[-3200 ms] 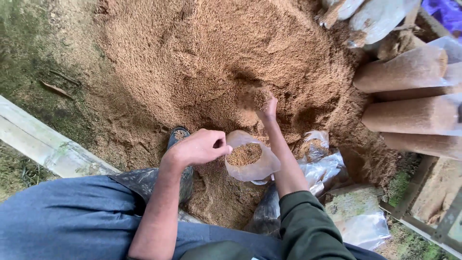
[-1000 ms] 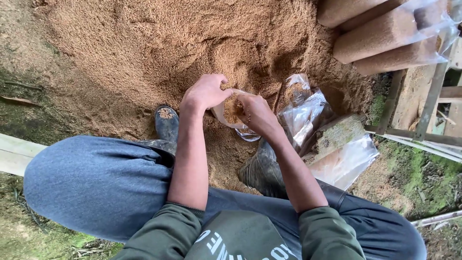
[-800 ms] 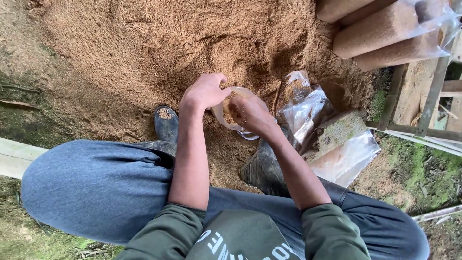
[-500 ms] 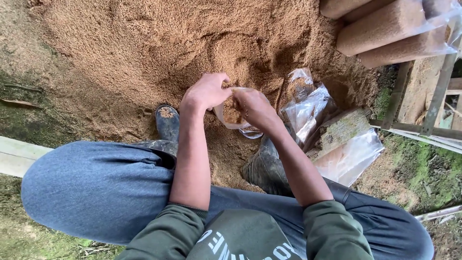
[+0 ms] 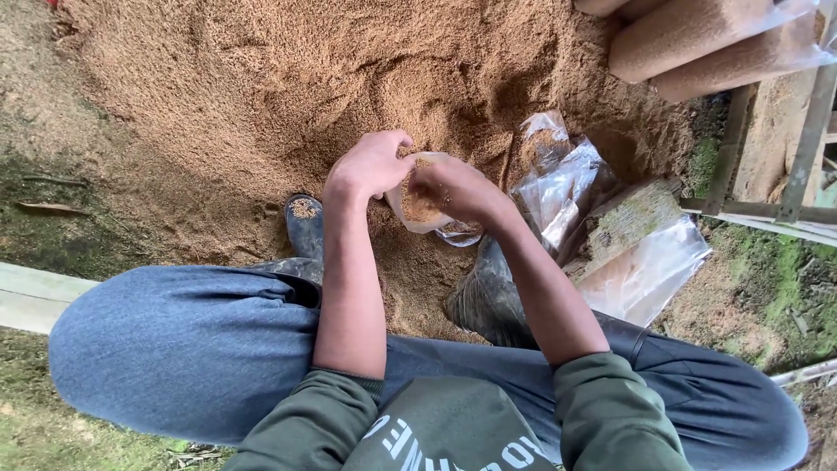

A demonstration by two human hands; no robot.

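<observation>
One sawdust heap (image 5: 288,96) fills the far half of the scene, spreading from the far left almost to the right edge. Nearer lie the person's two legs in blue trousers (image 5: 183,349), bent across the near ground, with two dark boots: one (image 5: 304,225) left of centre dusted with sawdust, one (image 5: 488,296) just right of centre. At the far right, three packed sawdust blocks (image 5: 689,35) in clear plastic lie stacked side by side, cut off by the edge. Below them a wooden frame (image 5: 806,139) stands at the right edge over mossy ground. Right of centre lies a pile of clear plastic bags (image 5: 567,179), at least three, their exact count unclear where they overlap; the nearest, flattest one (image 5: 649,270) lies rightmost. A pale plank (image 5: 39,296) crosses the near left.

In the middle, at the near foot of the heap, one small clear bag (image 5: 425,205) holds some sawdust. The left hand (image 5: 370,166) grips its left rim, fingers curled over the edge. The right hand (image 5: 453,187) lies at the bag's mouth, fingers bunched and dusted with sawdust; whether it pinches the rim or sawdust I cannot tell.
</observation>
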